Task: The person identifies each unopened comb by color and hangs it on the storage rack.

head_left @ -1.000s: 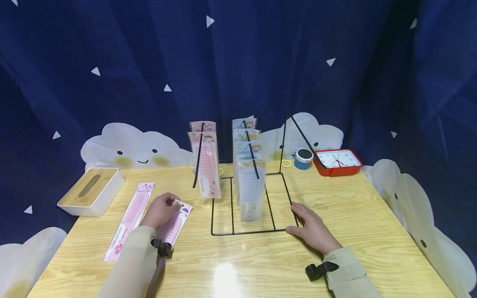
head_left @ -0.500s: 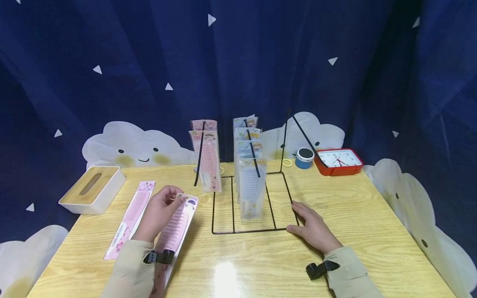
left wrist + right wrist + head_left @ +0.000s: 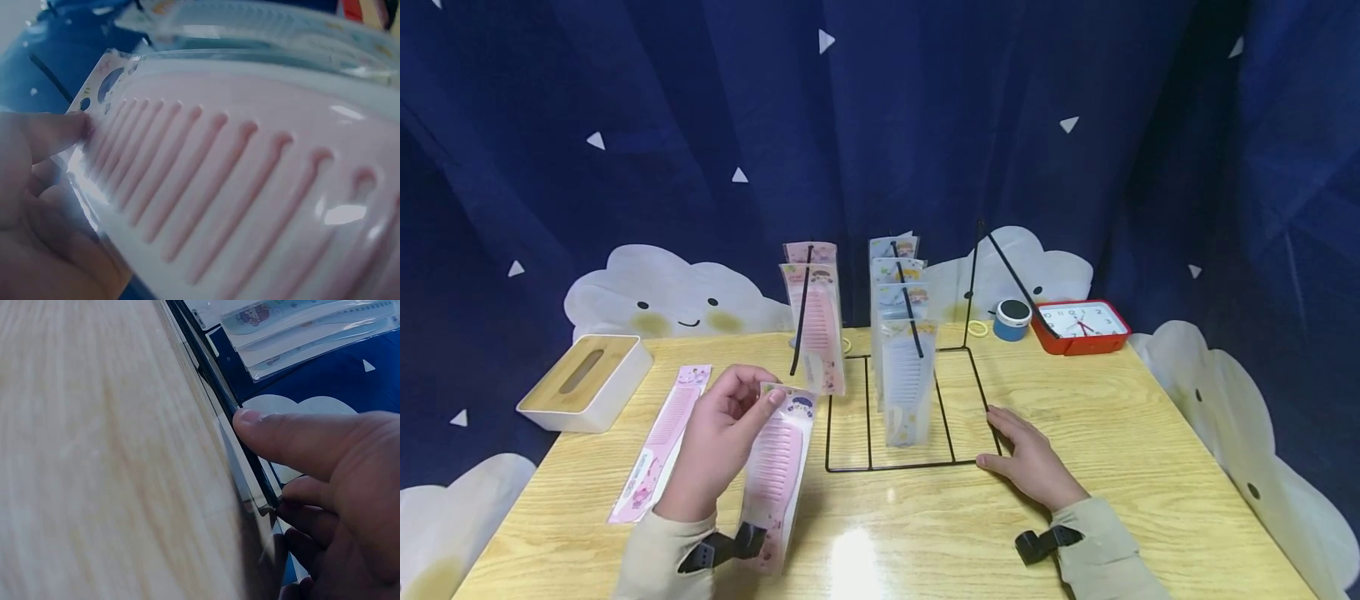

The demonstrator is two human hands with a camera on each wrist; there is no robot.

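My left hand [image 3: 722, 433] pinches the top of a packaged pink comb [image 3: 775, 467] and holds it upright above the table, left of the black wire rack [image 3: 910, 467]. The comb's pink teeth [image 3: 206, 187] fill the left wrist view, with my fingers [image 3: 44, 134] at its card edge. Packaged pink combs [image 3: 817, 333] hang on the rack's left peg and pale blue ones [image 3: 904, 367] on the middle peg. The right peg [image 3: 1011, 279] is bare. My right hand [image 3: 1026, 458] lies flat on the table, its fingers [image 3: 294, 440] against the rack's base wire [image 3: 219, 387].
Another packaged pink comb [image 3: 662, 442] lies flat at the left. A white tissue box with a wooden lid [image 3: 583, 382] sits at the far left. A red clock [image 3: 1078, 325], a small blue tin [image 3: 1011, 319] and a yellow ring [image 3: 976, 328] stand at the back right.
My left hand has lifted the pink comb off the table, tipped it upright and carried it right toward the rack. The right hand has stayed put.
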